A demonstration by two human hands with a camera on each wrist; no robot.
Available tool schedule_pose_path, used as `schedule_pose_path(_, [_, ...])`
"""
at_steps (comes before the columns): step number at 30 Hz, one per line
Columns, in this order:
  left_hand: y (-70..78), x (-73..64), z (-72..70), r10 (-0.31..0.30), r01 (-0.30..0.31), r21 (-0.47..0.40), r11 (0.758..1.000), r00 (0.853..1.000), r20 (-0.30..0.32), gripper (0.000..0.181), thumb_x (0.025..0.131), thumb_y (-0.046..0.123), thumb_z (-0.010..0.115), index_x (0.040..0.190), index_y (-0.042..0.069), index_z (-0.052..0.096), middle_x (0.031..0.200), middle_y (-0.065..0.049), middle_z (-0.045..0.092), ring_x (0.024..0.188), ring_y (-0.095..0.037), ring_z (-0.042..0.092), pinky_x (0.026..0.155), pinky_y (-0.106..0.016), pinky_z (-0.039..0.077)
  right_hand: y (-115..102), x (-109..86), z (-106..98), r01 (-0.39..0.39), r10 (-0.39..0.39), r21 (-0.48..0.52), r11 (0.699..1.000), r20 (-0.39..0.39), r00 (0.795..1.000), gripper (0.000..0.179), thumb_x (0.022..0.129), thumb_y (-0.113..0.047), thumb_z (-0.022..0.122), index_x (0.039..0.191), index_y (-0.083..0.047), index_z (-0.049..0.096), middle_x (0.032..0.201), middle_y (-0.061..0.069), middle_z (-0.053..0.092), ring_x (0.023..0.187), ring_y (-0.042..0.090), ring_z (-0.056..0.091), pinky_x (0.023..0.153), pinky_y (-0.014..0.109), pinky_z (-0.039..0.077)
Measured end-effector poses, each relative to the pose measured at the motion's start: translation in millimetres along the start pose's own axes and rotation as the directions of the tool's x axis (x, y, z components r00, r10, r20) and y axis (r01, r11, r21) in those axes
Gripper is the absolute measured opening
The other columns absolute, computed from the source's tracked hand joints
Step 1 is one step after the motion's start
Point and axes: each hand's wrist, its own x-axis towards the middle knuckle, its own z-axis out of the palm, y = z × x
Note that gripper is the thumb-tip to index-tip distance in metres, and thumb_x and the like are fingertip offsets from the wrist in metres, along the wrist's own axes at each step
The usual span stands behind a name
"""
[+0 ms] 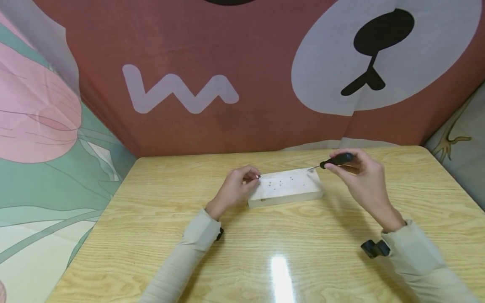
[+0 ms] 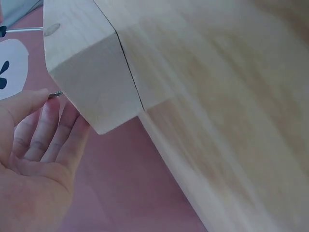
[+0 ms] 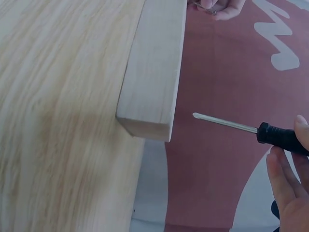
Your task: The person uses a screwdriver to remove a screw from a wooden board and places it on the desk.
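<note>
A pale wooden block (image 1: 291, 185) with several small dark holes or screw heads in its top lies on the table. At the block's left end is my left hand (image 1: 235, 188); its thumb and fingers pinch a small metal screw (image 2: 55, 94). My right hand (image 1: 365, 183) grips the black handle of a screwdriver (image 3: 285, 139) between thumb and fingers. The screwdriver's shaft points left, toward the block's far right corner. In the right wrist view, its bare tip stands apart from the block.
The wood-grain table (image 1: 314, 252) extends around the block, with a light reflection near the front. Behind it hangs a red-brown cloth (image 1: 212, 134) with a cartoon face. A flowered cloth (image 1: 38, 105) hangs at the left.
</note>
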Motion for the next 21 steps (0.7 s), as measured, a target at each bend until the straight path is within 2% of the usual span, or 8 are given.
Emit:
schedule_pose_path(5, [-2.6,-4.6,-5.9,-0.011,0.011,0.014,1.000,1.000,-0.004,0.016,0.092,0.002,0.068,0.107,0.000,0.070,0.091,-0.011,0.072,0.086,-0.019,0.069,0.085,-0.031,0.058,4.4,-3.1,-6.4,-0.005,0.005,-0.015,1.000,-0.006,1.000,0.030,0.077,0.012,0.078,0.103,0.005,0.066,0.098,-0.019,0.068,0.085,-0.010,0.065,0.076,0.006,0.052])
schedule_pose_path(9, [-6.6,-9.2,-11.1,-0.024,0.025,0.038,0.999,1.000,-0.013,0.015,0.093,0.003,0.068,0.107,0.001,0.070,0.091,-0.009,0.072,0.086,-0.018,0.068,0.086,-0.032,0.058,6.8,-5.9,-11.0,-0.009,0.009,-0.043,0.999,-0.015,1.000,0.031,0.074,0.014,0.079,0.101,0.005,0.066,0.098,-0.023,0.065,0.085,-0.013,0.063,0.076,0.003,0.050])
schedule_pose_path(16, [-9.1,-19.6,-20.1,-0.044,0.044,0.047,0.998,0.999,-0.001,0.014,0.093,0.005,0.069,0.107,0.003,0.070,0.089,-0.008,0.072,0.084,-0.016,0.066,0.086,-0.033,0.058,12.8,-12.5,-19.7,0.053,-0.055,-0.139,0.989,-0.012,0.998,0.031,0.071,0.016,0.080,0.096,0.006,0.065,0.102,-0.030,0.060,0.089,-0.019,0.058,0.076,-0.001,0.046])
schedule_pose_path(21, [-11.6,-26.3,-27.4,-0.085,0.084,0.071,0.994,0.996,0.000,0.015,0.094,0.004,0.066,0.108,0.003,0.070,0.091,-0.011,0.072,0.086,-0.018,0.067,0.088,-0.034,0.058,21.7,-17.3,-26.2,0.090,-0.090,-0.178,0.980,0.008,0.996,0.033,0.067,0.019,0.081,0.093,0.005,0.065,0.104,-0.035,0.057,0.090,-0.023,0.056,0.075,-0.002,0.045])
